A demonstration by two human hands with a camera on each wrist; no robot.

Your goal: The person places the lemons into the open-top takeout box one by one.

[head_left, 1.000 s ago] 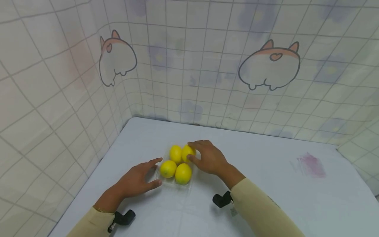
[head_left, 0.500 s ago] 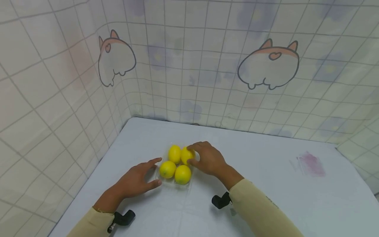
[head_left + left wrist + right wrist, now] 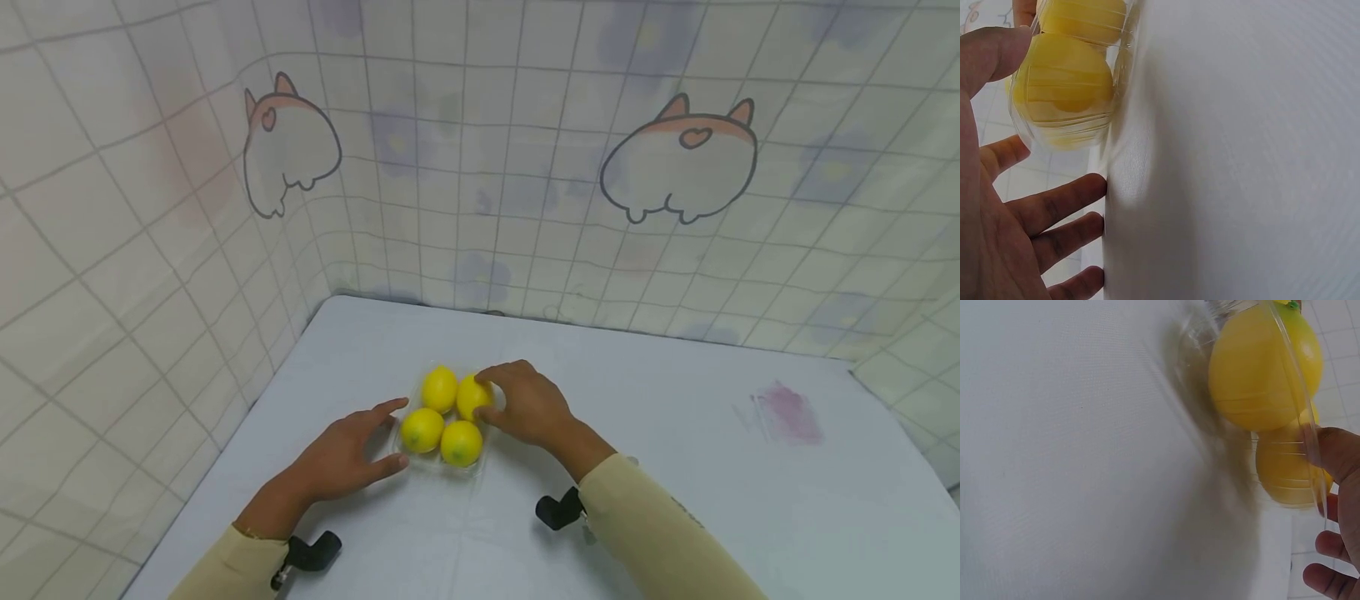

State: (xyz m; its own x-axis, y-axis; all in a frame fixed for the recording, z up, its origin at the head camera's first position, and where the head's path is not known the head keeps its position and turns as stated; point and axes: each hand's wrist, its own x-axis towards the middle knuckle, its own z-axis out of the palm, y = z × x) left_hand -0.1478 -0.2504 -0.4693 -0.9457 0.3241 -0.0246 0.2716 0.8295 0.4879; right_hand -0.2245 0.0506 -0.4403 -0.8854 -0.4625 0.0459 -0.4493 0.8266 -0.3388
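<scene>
Several yellow lemons sit in a clear plastic tray [image 3: 442, 469] on the table. At its back right corner, my right hand [image 3: 528, 406] holds a lemon [image 3: 471, 398] between curled thumb and fingers. In the right wrist view, the right thumb [image 3: 1335, 450] lies at the tray's rim, over that lemon. My left hand [image 3: 337, 457] is spread at the tray's left side, beside the front left lemon [image 3: 422, 430]. Seen from the left wrist, the left thumb [image 3: 997, 56] touches the tray's edge, and the other fingers extend loosely. A front right lemon [image 3: 461, 443] and a back left lemon [image 3: 439, 389] fill other places.
The white table [image 3: 637, 400] meets a grid-patterned curtain [image 3: 525, 183] at the back and left. A pinkish stain or patch [image 3: 787, 412] marks the table at the right. Black wrist mounts [image 3: 315, 552] hang beneath both sleeves.
The right hand and the lemon it holds have shifted slightly down in the head view. The left hand stays at the tray's left side. The head view itself shifts a little.
</scene>
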